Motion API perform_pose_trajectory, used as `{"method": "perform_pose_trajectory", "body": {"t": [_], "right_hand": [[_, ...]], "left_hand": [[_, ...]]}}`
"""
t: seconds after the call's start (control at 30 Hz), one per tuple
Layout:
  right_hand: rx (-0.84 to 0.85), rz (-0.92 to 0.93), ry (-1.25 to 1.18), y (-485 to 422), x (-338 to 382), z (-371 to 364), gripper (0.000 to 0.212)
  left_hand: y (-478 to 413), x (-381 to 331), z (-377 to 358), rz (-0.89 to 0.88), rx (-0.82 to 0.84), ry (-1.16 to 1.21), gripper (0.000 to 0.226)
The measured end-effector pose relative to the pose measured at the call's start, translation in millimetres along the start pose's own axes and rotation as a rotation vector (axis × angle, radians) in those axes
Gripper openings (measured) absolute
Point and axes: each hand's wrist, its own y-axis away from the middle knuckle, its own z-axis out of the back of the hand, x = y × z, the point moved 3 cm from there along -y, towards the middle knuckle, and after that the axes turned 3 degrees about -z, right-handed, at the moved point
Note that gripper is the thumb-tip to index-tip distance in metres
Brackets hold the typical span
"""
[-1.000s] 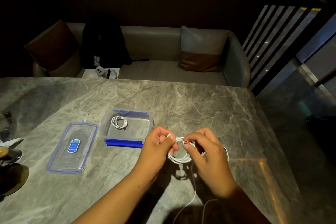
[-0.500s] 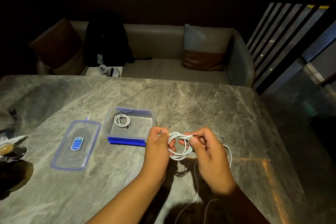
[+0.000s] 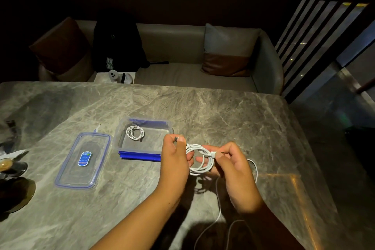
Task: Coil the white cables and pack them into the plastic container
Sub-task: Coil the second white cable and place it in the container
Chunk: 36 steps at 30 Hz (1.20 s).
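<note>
Both forearms reach in from the near edge of the grey marble desk point(image 3: 223, 111) and meet just to the right of the clear plastic container point(image 3: 154, 138). The left hand point(image 3: 174, 160) is held with its back towards the camera. Its thumb and forefinger pinch a small plug end point(image 3: 176, 139) at the top, and its lower fingers point(image 3: 190, 156) curl in against the white cable coil point(image 3: 199, 158). The right hand point(image 3: 237, 172) faces it with the wrist bent inward. Its fingers point(image 3: 227, 151) are bunched and pinch the cable at a small white connector block point(image 3: 213, 154) on the right side of the coil. The coil, of several loops, hangs between the two hands, raised above the desk.

From the right hand a loose tail of cable point(image 3: 218, 209) loops out to the right, then runs down across the desk toward the near edge.

The open container stands on the desk just left of the left hand, with a blue clip along its near side. A second coiled white cable point(image 3: 135, 132) lies inside it, in the far left part. The blue-rimmed lid point(image 3: 83, 160) lies flat on the desk just beside the container, to its left.
</note>
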Motion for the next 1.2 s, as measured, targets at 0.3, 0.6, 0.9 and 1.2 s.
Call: {"method": "perform_pose_trajectory", "body": {"t": [0.3,0.6,0.9,1.2], "right_hand": [[0.062,-0.296,0.057,-25.8,-17.2,-16.7,0.01],[0.236,-0.462,0.074,-37.9,-40.6,-57.9,0.01],[0.099,-0.317,0.204,-82.2,-56.4,-83.1,0.01],[0.021,-0.423,0.239,-145.9,-111.7,-125.0,0.011]], "left_hand": [[-10.3,-3.9,22.8,-0.172,-0.004,-0.116,0.016],[-25.0,-4.1,64.6,-0.178,-0.088,-0.116,0.01],[-52.3,3.8,107.4,-0.077,-0.11,-0.069,0.006],[-115.8,20.7,150.2,-0.05,-0.166,-0.451,0.011]]}}
